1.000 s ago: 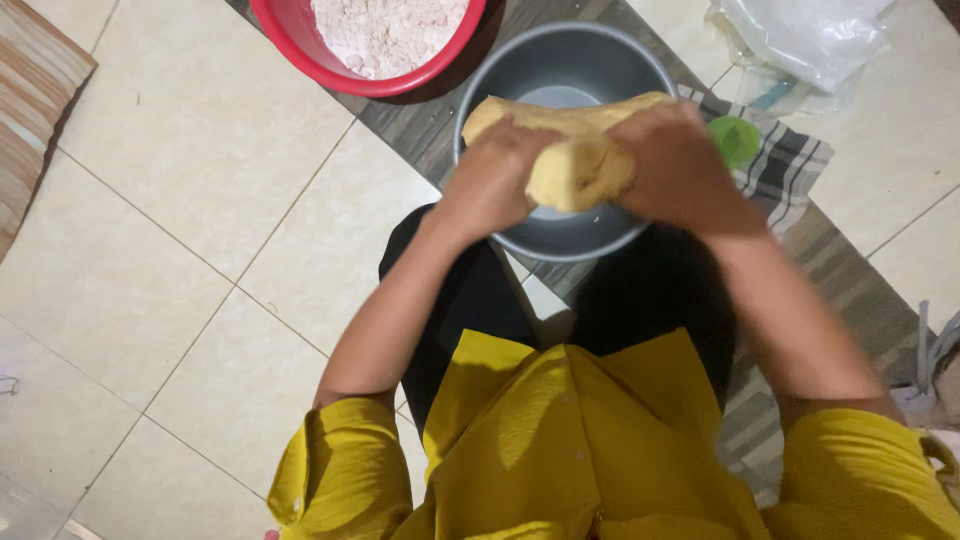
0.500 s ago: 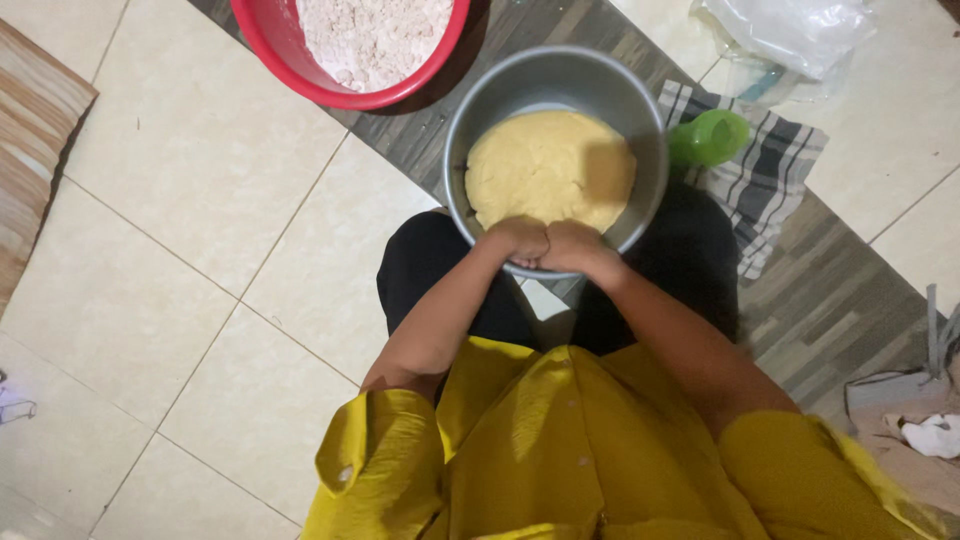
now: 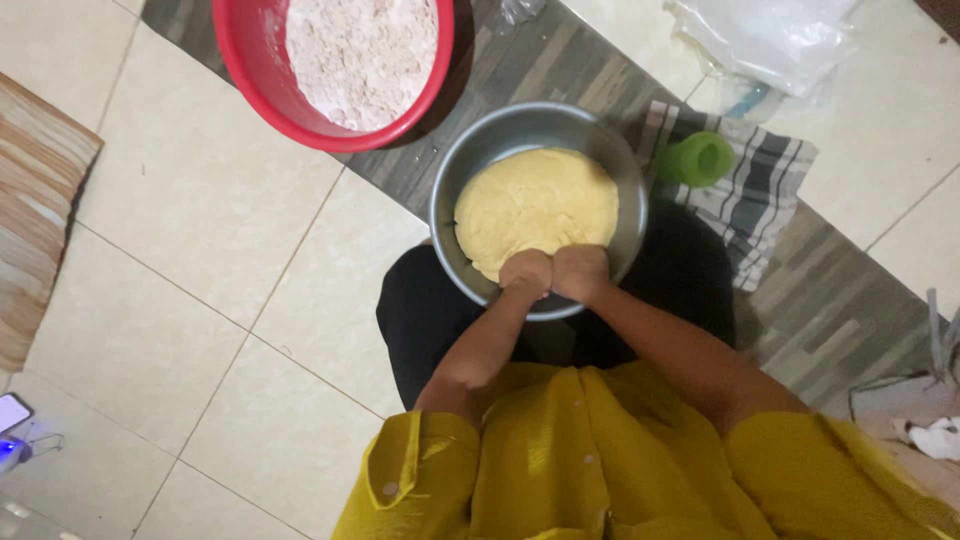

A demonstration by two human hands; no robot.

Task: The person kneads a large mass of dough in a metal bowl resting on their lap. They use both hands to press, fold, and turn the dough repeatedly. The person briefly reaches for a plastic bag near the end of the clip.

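A grey metal bowl [image 3: 470,170] stands on the floor between my knees and holds a flat round of yellow dough [image 3: 535,205]. My left hand [image 3: 526,272] and my right hand [image 3: 581,271] are both closed into fists, side by side, knuckles pressing into the near edge of the dough. Neither hand holds anything.
A red basin [image 3: 245,60] of whitish flour sits at the upper left. A green cup [image 3: 697,159] lies on a striped cloth [image 3: 765,195] right of the bowl. Clear plastic bags [image 3: 770,40] are at the top right. A woven mat [image 3: 40,215] is at left.
A second ago both hands held the dough lifted over the bowl. The dough now lies flat in the bowl and both fists press on its near edge.
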